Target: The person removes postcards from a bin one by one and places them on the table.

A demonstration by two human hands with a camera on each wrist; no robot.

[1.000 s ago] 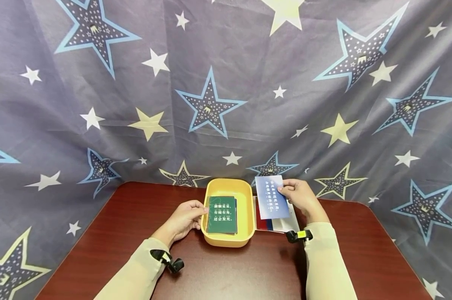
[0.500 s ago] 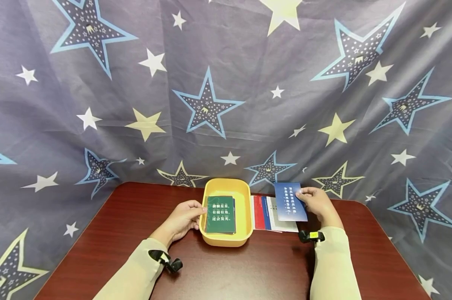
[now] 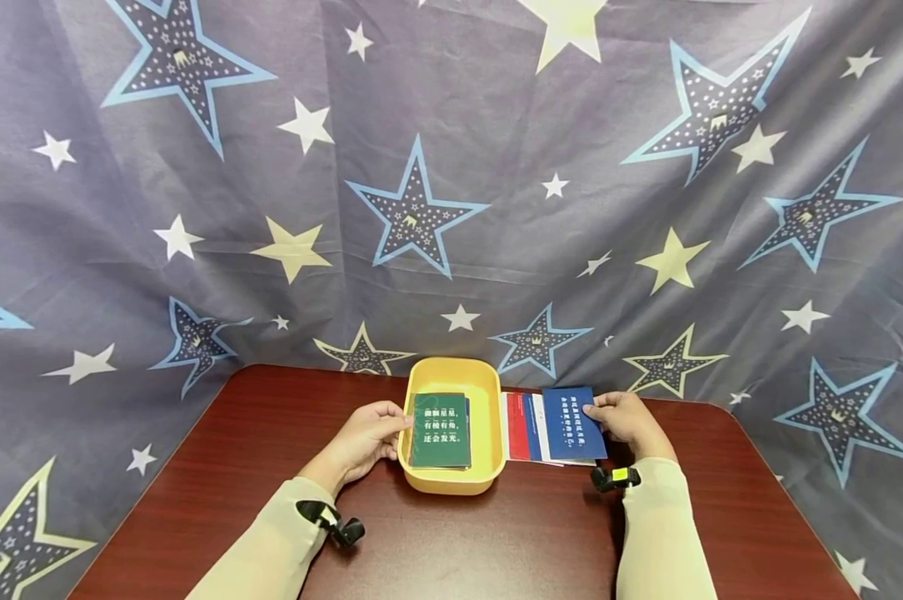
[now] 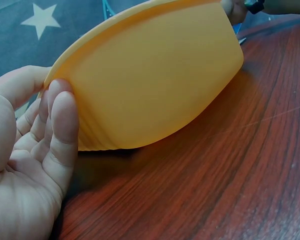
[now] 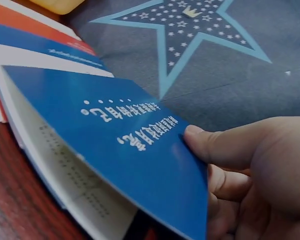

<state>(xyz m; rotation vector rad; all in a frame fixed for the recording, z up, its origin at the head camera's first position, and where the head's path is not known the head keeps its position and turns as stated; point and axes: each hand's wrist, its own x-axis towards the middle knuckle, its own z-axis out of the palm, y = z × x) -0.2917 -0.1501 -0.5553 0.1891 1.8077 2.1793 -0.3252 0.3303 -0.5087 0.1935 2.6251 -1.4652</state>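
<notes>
My left hand (image 3: 367, 442) grips the left rim of a yellow plastic bin (image 3: 489, 433), thumb over the edge and fingers against the outer wall. Inside the bin lies a green booklet (image 3: 441, 442) with white characters, a dark blue edge peeking out beneath it. Right of the bin my right hand (image 3: 628, 421) pinches the right edge of a blue booklet (image 5: 140, 145) with white characters, thumb on top. That booklet sits over a fanned row of booklets (image 3: 522, 429) in white, red and blue. In the right wrist view it is slightly raised, with a printed page showing underneath.
A reddish-brown wooden table (image 3: 451, 550) carries everything. A grey curtain (image 3: 451, 167) printed with stars hangs right behind the table's back edge. Black wrist cameras (image 3: 615, 478) are strapped on both sleeves.
My right hand has carried the blue booklet rightward from beside the bin, then lowered it onto the right end of the fanned booklets. The left hand keeps its hold on the bin.
</notes>
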